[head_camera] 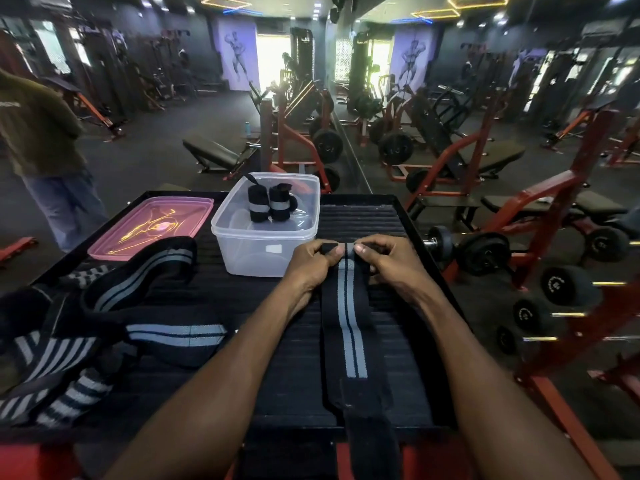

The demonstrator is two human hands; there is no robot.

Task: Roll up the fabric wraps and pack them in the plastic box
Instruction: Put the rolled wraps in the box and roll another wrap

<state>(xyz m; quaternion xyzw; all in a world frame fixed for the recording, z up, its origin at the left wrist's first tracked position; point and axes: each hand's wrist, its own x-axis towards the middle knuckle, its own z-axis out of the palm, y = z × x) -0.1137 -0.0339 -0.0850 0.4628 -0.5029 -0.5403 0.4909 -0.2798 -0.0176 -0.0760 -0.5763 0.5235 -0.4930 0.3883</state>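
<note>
A long black fabric wrap with grey stripes (351, 327) lies flat on the black ribbed platform (363, 220), running toward me and hanging over the near edge. My left hand (311, 261) and my right hand (384, 261) both pinch its far end, where a small roll has formed between my thumbs and fingers. Just beyond my hands stands the clear plastic box (242, 237), open, with two rolled black wraps (272, 202) upright inside.
A pink lid (152, 225) lies left of the box. Several unrolled striped wraps (145, 306) are heaped on the platform's left side. A person stands at far left (41, 133). Red gym racks, dumbbells and benches stand to the right and behind.
</note>
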